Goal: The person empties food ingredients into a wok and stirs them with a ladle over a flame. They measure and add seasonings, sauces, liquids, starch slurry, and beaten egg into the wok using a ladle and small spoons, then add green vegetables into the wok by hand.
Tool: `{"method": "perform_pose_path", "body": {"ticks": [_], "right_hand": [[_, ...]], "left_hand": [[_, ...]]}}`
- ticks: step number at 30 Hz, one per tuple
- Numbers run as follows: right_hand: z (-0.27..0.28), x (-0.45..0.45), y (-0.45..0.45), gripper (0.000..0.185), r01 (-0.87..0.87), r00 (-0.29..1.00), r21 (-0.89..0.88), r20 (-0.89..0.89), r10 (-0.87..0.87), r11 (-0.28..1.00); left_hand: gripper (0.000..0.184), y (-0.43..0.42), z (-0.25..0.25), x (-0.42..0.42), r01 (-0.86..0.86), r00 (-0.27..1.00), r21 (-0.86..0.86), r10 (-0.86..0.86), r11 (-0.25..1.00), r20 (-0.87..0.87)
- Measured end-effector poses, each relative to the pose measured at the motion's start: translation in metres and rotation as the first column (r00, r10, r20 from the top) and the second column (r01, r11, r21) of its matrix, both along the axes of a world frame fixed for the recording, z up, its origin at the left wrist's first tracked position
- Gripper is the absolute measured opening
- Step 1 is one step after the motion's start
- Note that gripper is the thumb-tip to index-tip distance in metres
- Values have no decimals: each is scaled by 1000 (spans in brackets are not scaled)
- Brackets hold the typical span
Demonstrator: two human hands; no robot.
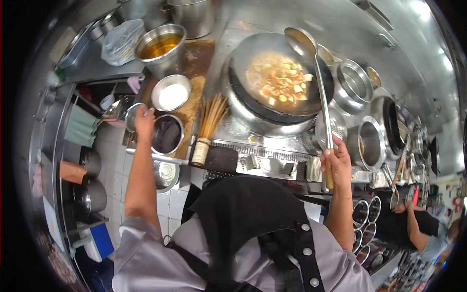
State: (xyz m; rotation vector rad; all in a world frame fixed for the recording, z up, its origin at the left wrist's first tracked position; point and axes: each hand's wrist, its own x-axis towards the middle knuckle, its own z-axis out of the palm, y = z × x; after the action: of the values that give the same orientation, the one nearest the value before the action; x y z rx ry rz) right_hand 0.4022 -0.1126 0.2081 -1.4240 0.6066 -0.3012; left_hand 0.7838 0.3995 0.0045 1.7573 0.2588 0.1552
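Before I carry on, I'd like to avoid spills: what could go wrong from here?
The right hand holds the ladle with its bowl over the far edge of the wok; a knock could splash the saucy food.
The left hand appears to hold a round metal container near the bowl of white contents; a bump might spill it.
The bamboo brush, close to the wok, could get knocked.

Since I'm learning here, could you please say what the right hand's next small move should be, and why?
Probably lower the ladle into the wok: the right hand grips its handle, while its scoop appears near the far edge, away from the food.
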Motion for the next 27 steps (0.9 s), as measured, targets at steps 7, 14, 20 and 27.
{"method": "perform_pose_path", "body": {"ticks": [7,14,20,27], "right_hand": [[3,-2,-82,42,226,969,-253,-41,-243,941],[-12,58,-233,19,393,917,-123,-16,-398,911],[-49,132,-339,8,416,909,180,-53,-414,891],[-15,119,-332,15,-218,805,871,416,-423,441]], "left_hand": [[66,-1,14,52,-22,980,69,35,997,-194],[47,-8,7,62,134,988,849,-138,511,-73],[37,-21,20,12,95,968,850,-246,518,42],[32,1,17,-41,53,944,686,-259,726,202]]}}
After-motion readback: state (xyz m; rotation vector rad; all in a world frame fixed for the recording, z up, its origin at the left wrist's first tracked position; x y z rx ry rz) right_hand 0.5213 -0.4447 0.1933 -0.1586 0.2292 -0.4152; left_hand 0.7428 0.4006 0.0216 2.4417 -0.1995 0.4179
